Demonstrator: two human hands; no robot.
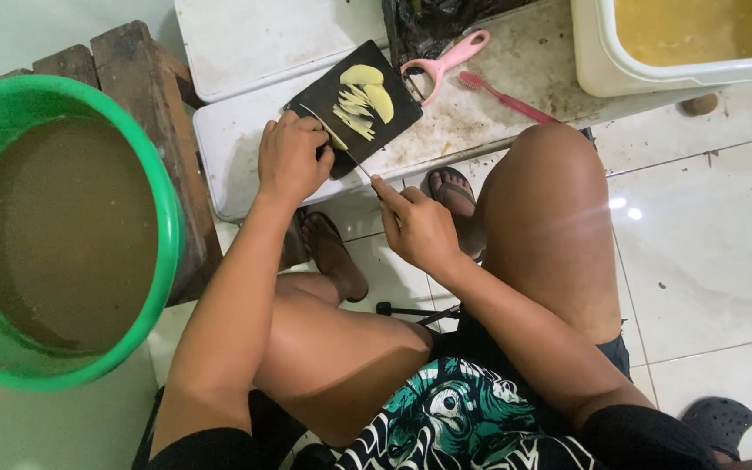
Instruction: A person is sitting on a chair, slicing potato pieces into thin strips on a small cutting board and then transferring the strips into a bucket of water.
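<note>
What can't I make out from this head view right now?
- What the left hand pins on the black cutting board: its fingers cover it.
- Knife handle: hidden inside the right hand.
- White tub: cut by the top and right edges.
- Green basin: murky water hides any contents.

A cutting board (354, 104) is laid on a low table (480, 96), with slices (363, 97) spread on it just beyond the left hand's (292, 159) fingers. A knife (334, 139) is held between the two hands, its handle in the right hand (418, 228). A peeler (447, 59) and a brush (505, 97) are placed beyond the right fingers. A basin (63, 226) is set left of the left hand, on a bench (145, 87). A tub (681, 43) stands far right of both.
</note>
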